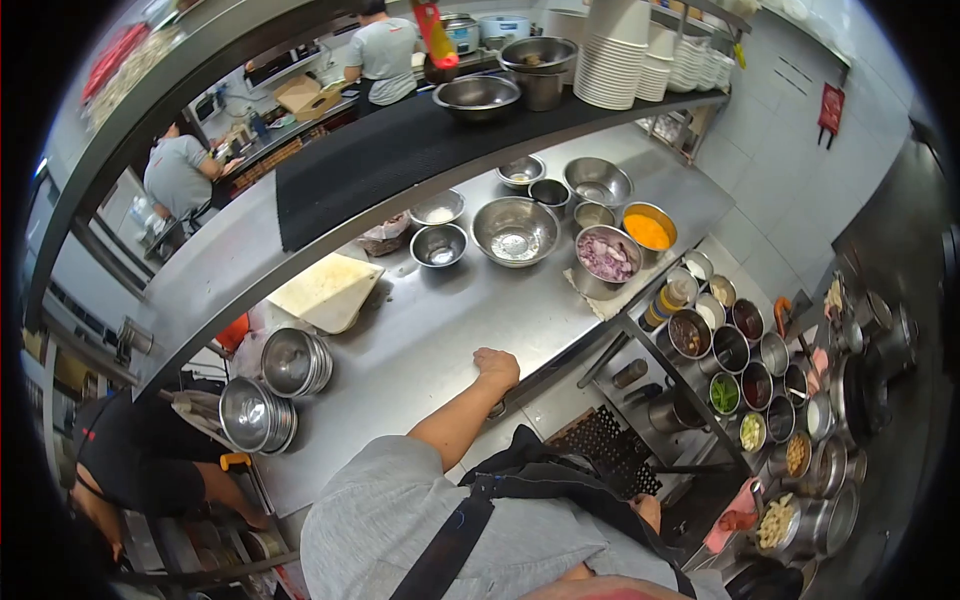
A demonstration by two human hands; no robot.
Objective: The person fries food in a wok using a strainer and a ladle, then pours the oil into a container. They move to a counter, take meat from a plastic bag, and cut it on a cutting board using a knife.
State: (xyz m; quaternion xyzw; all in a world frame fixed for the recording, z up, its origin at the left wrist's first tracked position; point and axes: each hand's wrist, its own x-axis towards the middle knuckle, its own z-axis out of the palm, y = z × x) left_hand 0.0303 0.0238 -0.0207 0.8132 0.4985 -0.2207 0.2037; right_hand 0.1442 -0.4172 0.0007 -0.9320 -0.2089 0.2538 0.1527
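Left hand [496,368] near edge of counter [430,320]

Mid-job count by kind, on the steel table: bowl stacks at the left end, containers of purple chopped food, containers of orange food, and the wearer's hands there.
Bowl stacks: 2 (farther stack, nearer stack)
Purple-food container: 1
Orange-food container: 1
Hands at the steel table: 1, the left hand
Total: 5

left fingers [487,356] on steel counter [400,370]
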